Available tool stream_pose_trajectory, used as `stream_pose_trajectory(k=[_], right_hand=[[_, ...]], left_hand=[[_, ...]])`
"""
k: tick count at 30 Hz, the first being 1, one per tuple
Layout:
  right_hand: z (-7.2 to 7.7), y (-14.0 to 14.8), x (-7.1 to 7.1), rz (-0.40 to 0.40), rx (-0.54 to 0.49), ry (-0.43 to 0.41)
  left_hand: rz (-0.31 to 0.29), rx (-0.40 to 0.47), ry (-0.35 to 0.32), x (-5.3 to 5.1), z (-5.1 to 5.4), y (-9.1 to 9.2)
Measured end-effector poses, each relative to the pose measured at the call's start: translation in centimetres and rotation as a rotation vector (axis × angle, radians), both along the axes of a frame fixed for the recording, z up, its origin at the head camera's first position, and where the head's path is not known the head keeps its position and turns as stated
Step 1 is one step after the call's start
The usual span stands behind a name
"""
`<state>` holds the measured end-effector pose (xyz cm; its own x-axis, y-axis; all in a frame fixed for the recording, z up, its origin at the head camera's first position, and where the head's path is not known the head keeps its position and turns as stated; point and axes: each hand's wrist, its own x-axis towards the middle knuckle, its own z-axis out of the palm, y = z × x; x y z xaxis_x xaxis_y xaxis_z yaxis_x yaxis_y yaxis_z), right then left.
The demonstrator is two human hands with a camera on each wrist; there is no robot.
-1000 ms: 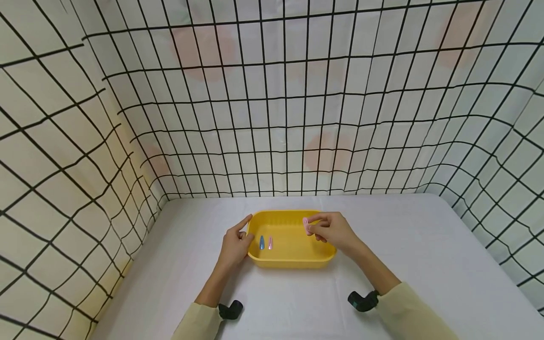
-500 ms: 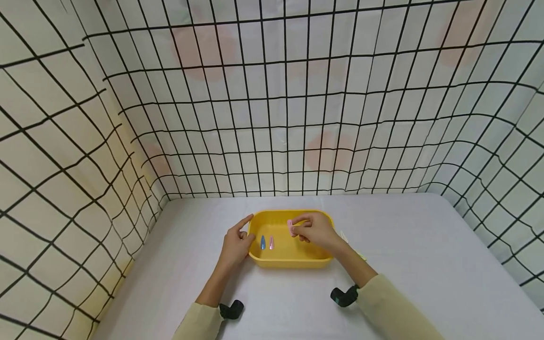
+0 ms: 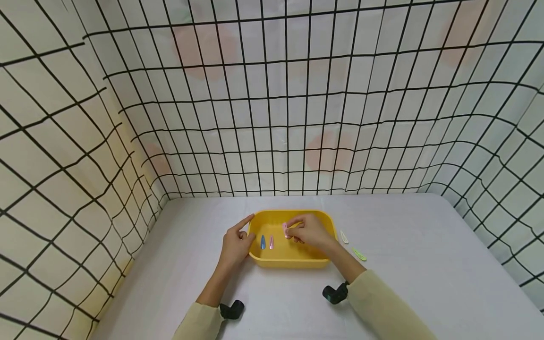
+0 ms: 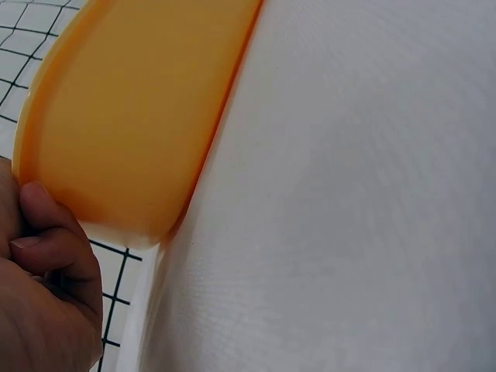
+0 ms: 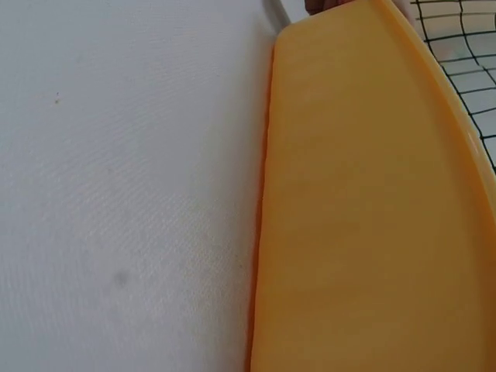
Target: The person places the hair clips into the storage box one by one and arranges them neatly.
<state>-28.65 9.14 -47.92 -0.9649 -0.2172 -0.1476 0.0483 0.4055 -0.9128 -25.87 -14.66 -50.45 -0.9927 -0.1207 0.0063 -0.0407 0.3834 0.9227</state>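
A yellow tray (image 3: 291, 263) stands on the white table. My left hand (image 3: 236, 245) grips its left side, thumb over the rim; the left wrist view shows curled fingers (image 4: 58, 240) against the outer wall. Over the tray's inside, my right hand (image 3: 310, 231) pinches a pink hair clip (image 3: 285, 228) held upright between thumb and forefinger. Left of it, a blue hair clip (image 3: 263, 242) and another pink hair clip (image 3: 271, 242) lie side by side on the tray floor. The right wrist view shows the tray's outer wall (image 5: 364, 194) but not my right hand.
Right of the tray, a white hair clip (image 3: 344, 237) and a light green hair clip (image 3: 359, 254) lie on the table (image 3: 408, 245). A white wall with a black grid (image 3: 276, 113) encloses the back and sides.
My right hand has moved left and slightly down over the tray with the pink hair clip. The white and green clips have come into sight. My left hand stays in place.
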Motion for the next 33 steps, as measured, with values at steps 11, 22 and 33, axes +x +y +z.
stream_pose_trajectory(k=[11,22,33], right_hand=[[-0.7,-1.2,-0.5,0.016,0.063,-0.006],[-1.0,-2.1,-0.3,0.038,0.122,-0.048],[-1.1,-2.8,-0.2,0.037,0.153,-0.081]], left_hand=[[0.001,-0.016,0.004,0.0,0.1,0.0],[0.001,-0.014,-0.007,0.0,0.2,0.1],[-0.007,-0.008,0.006,-0.1,0.2,0.1]])
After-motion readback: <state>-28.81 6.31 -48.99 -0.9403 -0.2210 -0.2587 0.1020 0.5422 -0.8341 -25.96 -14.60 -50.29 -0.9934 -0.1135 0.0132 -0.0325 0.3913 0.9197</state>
